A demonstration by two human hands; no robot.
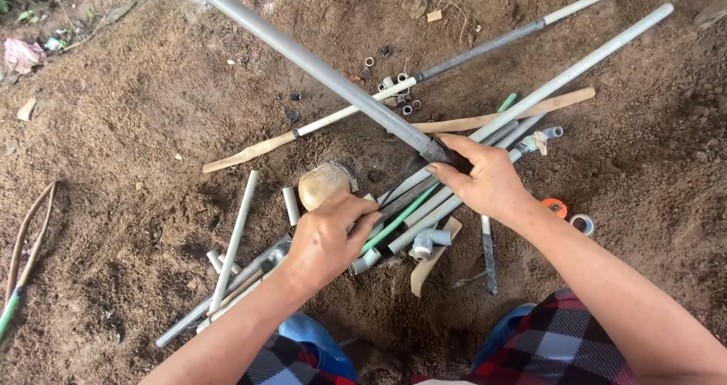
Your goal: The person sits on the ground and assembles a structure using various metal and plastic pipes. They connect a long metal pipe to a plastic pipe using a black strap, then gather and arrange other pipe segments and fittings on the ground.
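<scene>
On the dirt: I crouched over a pile of cut pipes (pixel 424 203).
Right hand (pixel 485 180): fingers clamped round the grey pipe's (pixel 318 63) lower end.
Left hand (pixel 326 241): fingers curled, pinning the pile (firm pressure helped).

Two hands (pixel 326 237) at work – one long grey pipe (pixel 303 56), one round stone (pixel 322 184), two tape rolls (pixel 581 223)

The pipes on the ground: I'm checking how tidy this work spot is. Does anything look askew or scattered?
Yes. The pipes lie crisscrossed in a loose heap on bare soil, none aligned. Small cut rings are strewn in the dirt beyond them. The right hand grips a long grey pipe lying slantwise across the pile.
</scene>
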